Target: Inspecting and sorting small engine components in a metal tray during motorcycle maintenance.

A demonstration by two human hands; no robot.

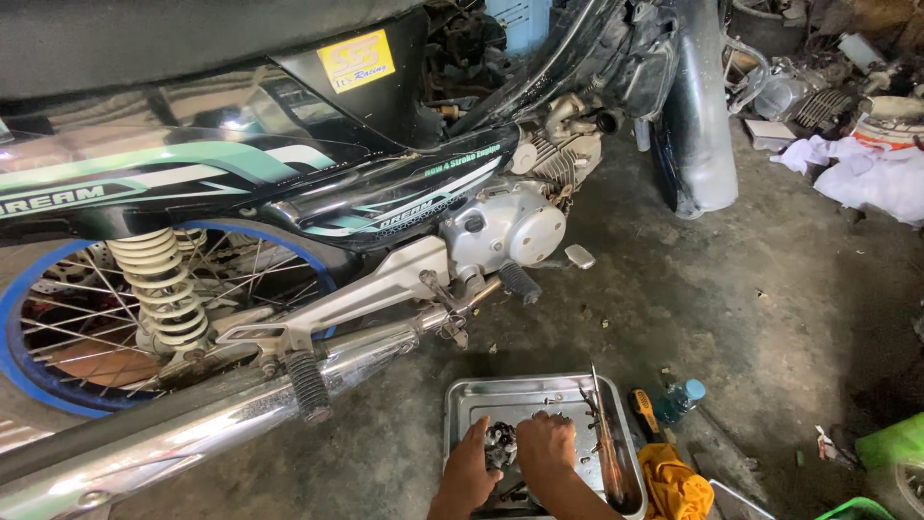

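Both hands, left (469, 469) and right (544, 448), at bottom centre, fingers curled on small metal part (500, 445) over steel tray (481, 397); part's axis and heading not discernible. Stained concrete floor (731, 299). Cluttered workshop: motorcycle (289, 193) upper left, chrome exhaust (212, 419) running lower left to centre, white rags (866, 169) upper right.

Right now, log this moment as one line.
left hand: on small metal part | right hand: on same part | where: over steel tray on floor | nearby: motorcycle, screwdriver, yellow rag
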